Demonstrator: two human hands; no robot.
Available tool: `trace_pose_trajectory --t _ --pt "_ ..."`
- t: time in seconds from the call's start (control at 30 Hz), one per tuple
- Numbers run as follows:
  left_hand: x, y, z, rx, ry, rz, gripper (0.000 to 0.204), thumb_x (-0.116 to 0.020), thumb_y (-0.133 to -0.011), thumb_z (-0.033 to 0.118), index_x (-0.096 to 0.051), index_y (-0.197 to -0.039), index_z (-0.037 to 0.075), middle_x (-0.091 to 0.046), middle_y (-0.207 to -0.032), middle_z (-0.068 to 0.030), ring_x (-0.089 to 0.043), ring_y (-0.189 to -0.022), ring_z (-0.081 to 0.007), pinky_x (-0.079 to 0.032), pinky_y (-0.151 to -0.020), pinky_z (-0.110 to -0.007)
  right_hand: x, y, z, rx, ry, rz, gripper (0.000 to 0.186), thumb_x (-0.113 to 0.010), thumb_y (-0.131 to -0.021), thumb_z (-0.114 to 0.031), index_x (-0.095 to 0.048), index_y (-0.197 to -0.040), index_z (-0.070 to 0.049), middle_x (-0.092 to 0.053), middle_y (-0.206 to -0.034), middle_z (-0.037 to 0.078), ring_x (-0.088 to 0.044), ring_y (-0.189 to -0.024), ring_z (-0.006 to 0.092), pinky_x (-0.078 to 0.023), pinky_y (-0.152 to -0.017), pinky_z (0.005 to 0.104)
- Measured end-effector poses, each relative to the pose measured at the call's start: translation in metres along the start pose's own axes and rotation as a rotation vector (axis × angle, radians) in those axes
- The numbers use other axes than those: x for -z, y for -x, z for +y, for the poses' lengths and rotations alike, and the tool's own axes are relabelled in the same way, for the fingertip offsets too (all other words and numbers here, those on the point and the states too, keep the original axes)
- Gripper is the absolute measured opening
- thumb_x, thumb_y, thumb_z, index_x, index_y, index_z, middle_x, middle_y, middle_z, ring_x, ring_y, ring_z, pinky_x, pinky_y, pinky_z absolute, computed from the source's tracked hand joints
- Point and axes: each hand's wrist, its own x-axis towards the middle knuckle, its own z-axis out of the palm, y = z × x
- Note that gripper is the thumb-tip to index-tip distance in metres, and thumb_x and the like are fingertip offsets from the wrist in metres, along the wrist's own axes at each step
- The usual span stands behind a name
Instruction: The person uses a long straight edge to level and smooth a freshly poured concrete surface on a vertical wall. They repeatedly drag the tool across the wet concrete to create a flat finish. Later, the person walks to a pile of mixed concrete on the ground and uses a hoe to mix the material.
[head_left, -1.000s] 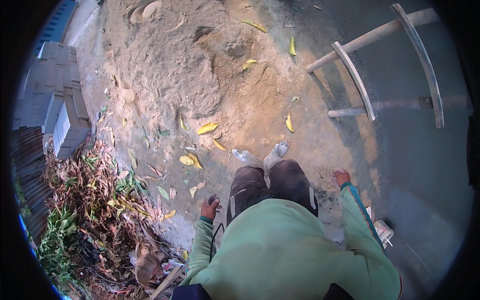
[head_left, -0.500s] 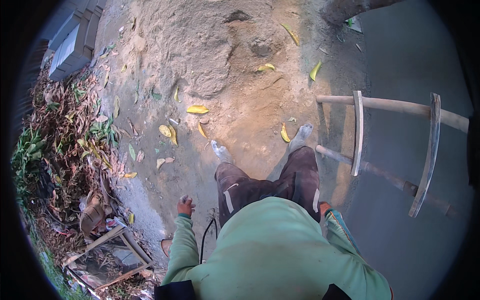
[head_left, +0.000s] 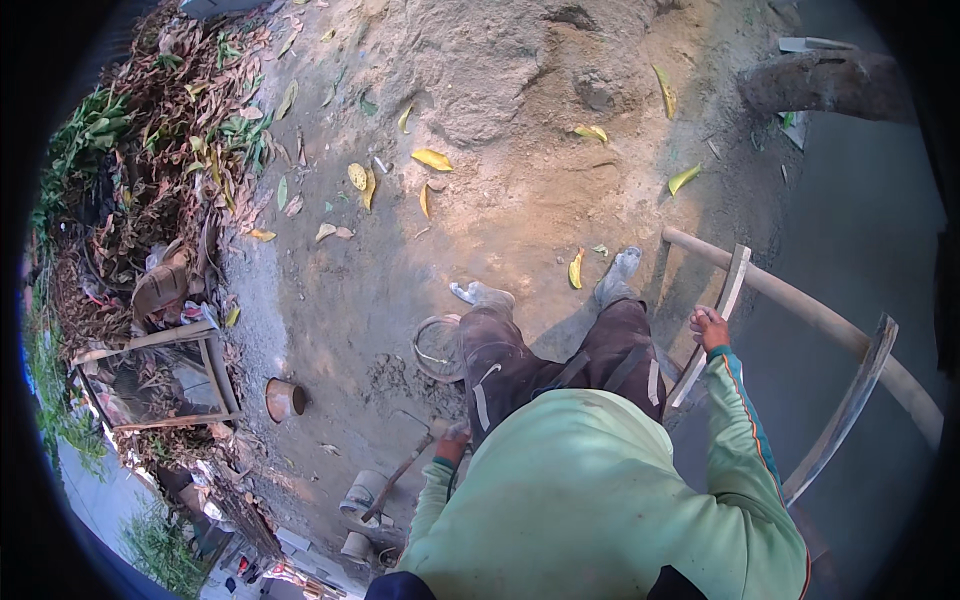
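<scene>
In front of my right side, my right hand (head_left: 710,328) is closed, with the fingers curled. It overlaps the near rung (head_left: 735,283) of a wooden ladder (head_left: 822,312), and I see nothing sticking out of it. Whether it touches the rung is unclear. My left hand (head_left: 454,444) hangs low beside my left hip, partly covered by my clothing. Close to it is the upper end of a long-handled tool (head_left: 398,480) with a wooden shaft and a thin metal head. Contact between hand and tool cannot be made out.
A round pan-like rim (head_left: 437,348) lies beside my left leg. Farther left are a rusty bucket (head_left: 285,399), a wooden frame (head_left: 172,425) and dry leaves (head_left: 165,100). A pale bucket (head_left: 364,493) stands behind the tool. Ahead rises a sand heap (head_left: 500,70); a log (head_left: 830,85) is far right.
My view has turned and shifted, bringing buckets and the tool into sight on the left. My right hand has come forward from my hip to the ladder; my left has drawn in toward my hip.
</scene>
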Motion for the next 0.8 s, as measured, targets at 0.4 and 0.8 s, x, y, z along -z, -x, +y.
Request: trace_pose_trajectory --t 0.4,0.8 --pt "0.107 0.007 -0.094 0.643 0.71 0.388 0.045 -0.067 -0.083 0.018 -0.054 -0.122 0.0 -0.065 -0.102 -0.0144 -0.066 -0.07 -0.0226 -0.053 -0.053 -0.034 -0.182 0.038 -0.027 0.15 0.442 -0.27 0.028 -0.06 -0.09 -0.027 -0.067 -0.105 -0.005 -0.066 -0.084 0.003 -0.062 -0.073 0.0139 -0.05 -0.063 0.0317" --pt "0.332 -0.024 -0.002 0.121 0.803 0.851 0.052 -0.06 -0.091 0.029 -0.045 -0.134 0.004 -0.06 -0.119 -0.0118 -0.061 -0.075 -0.0167 -0.051 -0.059 -0.028 -0.261 -0.015 -0.123 -0.014 0.858 -0.417 0.028 -0.059 -0.087 -0.026 -0.068 -0.101 -0.004 -0.064 -0.076 0.006 -0.06 -0.064 0.016 -0.048 -0.054 0.033"
